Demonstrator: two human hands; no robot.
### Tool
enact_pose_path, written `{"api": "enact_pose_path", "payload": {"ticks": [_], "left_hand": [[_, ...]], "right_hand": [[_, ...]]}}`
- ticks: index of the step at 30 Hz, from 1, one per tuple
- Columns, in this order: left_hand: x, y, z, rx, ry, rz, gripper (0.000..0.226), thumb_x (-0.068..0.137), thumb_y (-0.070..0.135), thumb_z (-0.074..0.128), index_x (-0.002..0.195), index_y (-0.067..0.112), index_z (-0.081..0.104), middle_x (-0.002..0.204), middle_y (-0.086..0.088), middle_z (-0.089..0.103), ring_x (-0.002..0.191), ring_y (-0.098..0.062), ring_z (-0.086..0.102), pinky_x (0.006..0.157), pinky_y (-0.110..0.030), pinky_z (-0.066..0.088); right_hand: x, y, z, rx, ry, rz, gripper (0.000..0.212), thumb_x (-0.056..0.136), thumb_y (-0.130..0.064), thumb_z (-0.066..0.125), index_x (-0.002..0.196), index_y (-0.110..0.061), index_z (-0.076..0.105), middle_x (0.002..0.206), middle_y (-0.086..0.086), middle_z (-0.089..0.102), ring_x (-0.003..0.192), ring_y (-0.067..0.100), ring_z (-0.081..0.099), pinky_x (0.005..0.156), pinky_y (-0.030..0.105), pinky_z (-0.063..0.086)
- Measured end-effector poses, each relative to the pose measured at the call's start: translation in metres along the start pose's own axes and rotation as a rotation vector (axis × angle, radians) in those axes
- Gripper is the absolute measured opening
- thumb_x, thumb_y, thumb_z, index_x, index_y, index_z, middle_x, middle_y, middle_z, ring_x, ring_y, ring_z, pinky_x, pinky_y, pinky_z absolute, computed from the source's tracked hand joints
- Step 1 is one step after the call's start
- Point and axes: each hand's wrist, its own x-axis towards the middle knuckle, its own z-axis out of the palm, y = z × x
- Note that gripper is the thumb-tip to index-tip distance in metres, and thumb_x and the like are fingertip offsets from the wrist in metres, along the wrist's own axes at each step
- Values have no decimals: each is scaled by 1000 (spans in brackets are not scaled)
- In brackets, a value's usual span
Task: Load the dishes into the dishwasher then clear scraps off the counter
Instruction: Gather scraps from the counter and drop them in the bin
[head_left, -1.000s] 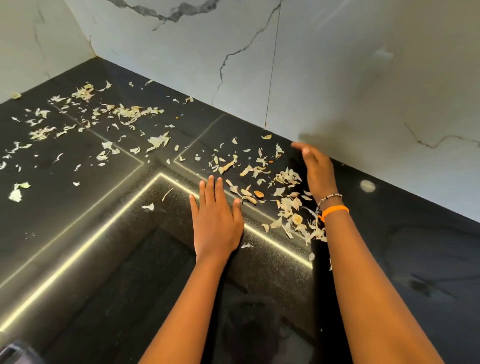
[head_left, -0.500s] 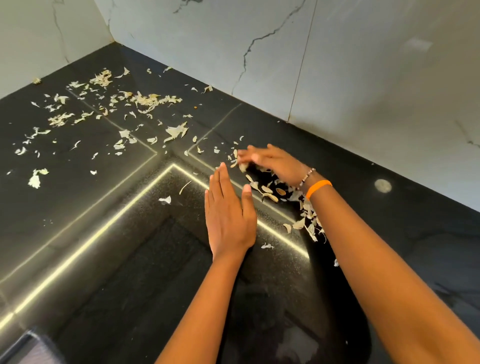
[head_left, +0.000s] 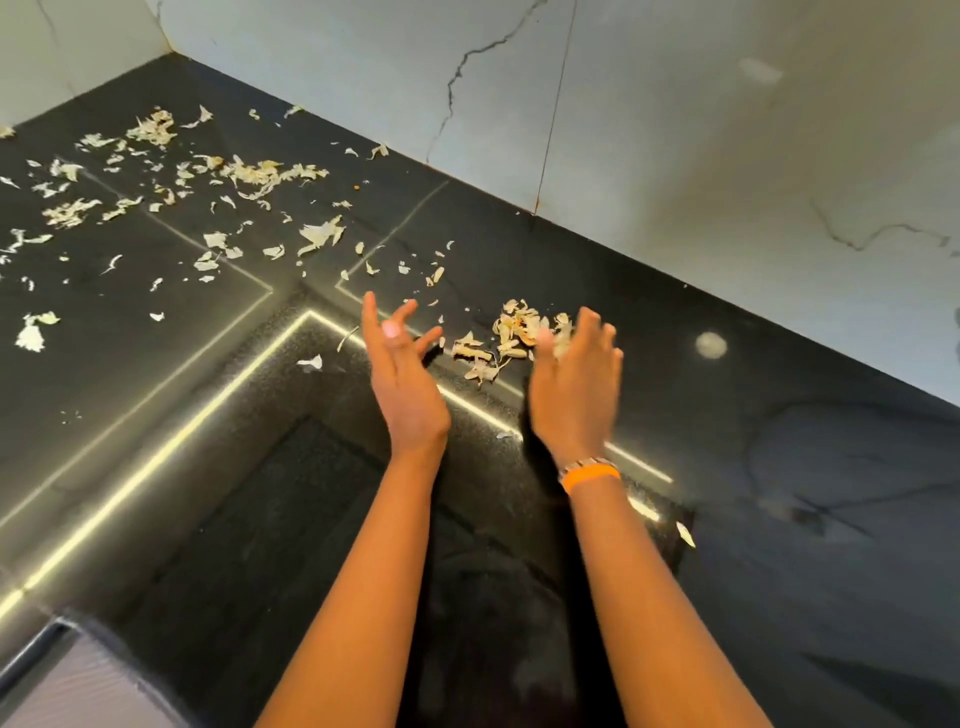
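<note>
Counter: black polished stone, seamed into panels, run into a corner under a white veined marble backsplash.
Sink: a dark recessed basin is seen set into the counter, its rim traced by a thin lit line; whether anything lies on its floor cannot be told. One pale flake is seen on its inner ledge.
Scraps, gathered: a small heap of pale, papery peelings is piled on the counter at the sink's far rim, between the two hands.
Scraps, loose: many more flakes are strewn across the far left of the counter, well apart from the heap; a stray piece lies by the right forearm.
Left hand: raised on edge, palm turned toward the heap, fingers spread and relaxed; nothing is held.
Right hand: blurred, back to the camera, fingers loosely bent just beside the heap; whether any scraps are pinched cannot be told.
Wrist: an orange band and a beaded bracelet are worn on the right.
</note>
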Motion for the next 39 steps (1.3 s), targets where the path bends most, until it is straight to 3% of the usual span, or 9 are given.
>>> {"api": "enact_pose_path", "payload": {"ticks": [6, 8, 10, 13, 18, 20, 27, 34, 39], "left_hand": [[30, -5, -65, 536, 167, 256, 46, 97, 37, 28, 131, 14, 49, 129, -2, 54, 119, -14, 48, 101, -27, 32], [45, -12, -85, 739, 169, 118, 50, 98, 39, 28, 135, 10, 45, 143, -7, 43, 135, -22, 34, 113, -40, 19], [49, -19, -89, 911, 77, -31, 55, 100, 39, 26, 142, 5, 32, 152, -12, 28, 143, -27, 18, 117, -47, 10], [40, -21, -72, 929, -233, 146, 73, 94, 57, 13, 150, 10, 8, 158, -7, 11, 146, -20, 3, 119, -36, 3], [44, -21, -62, 932, -529, 314, 76, 86, 61, 1, 151, 21, -1, 158, 4, 7, 145, -7, 1, 117, -26, -2], [44, -19, -62, 937, -573, 337, 72, 90, 59, 5, 151, 21, 0, 158, 5, 9, 145, -7, 2, 116, -27, -2], [41, -16, -63, 873, -541, 292, 54, 101, 40, 21, 151, 21, 13, 156, 0, 21, 145, -12, 11, 119, -33, 5], [37, -16, -63, 760, -484, 246, 48, 102, 42, 24, 147, 26, 28, 153, 3, 31, 144, -15, 17, 117, -34, 10], [38, -19, -65, 560, -342, 223, 42, 101, 36, 29, 138, 21, 44, 136, 4, 52, 126, -14, 46, 101, -28, 35]], "right_hand": [[54, -58, 45, 378, -116, -151, 51, 99, -39, 26, 145, -17, 26, 155, 1, 22, 145, 17, 9, 116, 42, -5], [92, -47, 43, 216, -48, -120, 49, 99, -37, 23, 143, -18, 31, 154, 2, 23, 144, 20, 12, 115, 49, -2], [119, -39, 47, -38, -163, -144, 52, 99, -38, 17, 145, -16, 27, 156, 4, 17, 145, 23, 9, 116, 52, 0], [122, -44, 57, -201, -413, -426, 51, 100, -39, 17, 147, -20, 20, 157, 0, 13, 146, 18, 5, 116, 44, -1], [71, -46, 27, 337, -825, -499, 47, 97, -36, 24, 133, -18, 49, 143, 1, 44, 137, 10, 31, 118, 35, 10], [44, -34, 5, 490, -663, -388, 42, 97, -34, 28, 124, -20, 57, 131, -6, 54, 129, 9, 44, 117, 39, 20], [-76, 43, -44, 22, 106, 87, 41, 93, -37, 33, 123, -24, 57, 135, -10, 52, 143, 18, 21, 113, 45, -10], [-96, 18, -15, -165, -2, 229, 71, 96, -49, 30, 148, -7, 6, 157, 12, 0, 145, 26, -5, 117, 39, -3], [-59, -40, 19, 199, -232, -157, 61, 99, -39, 32, 149, -12, 10, 156, 5, 15, 145, 21, 7, 116, 40, -6]]}}
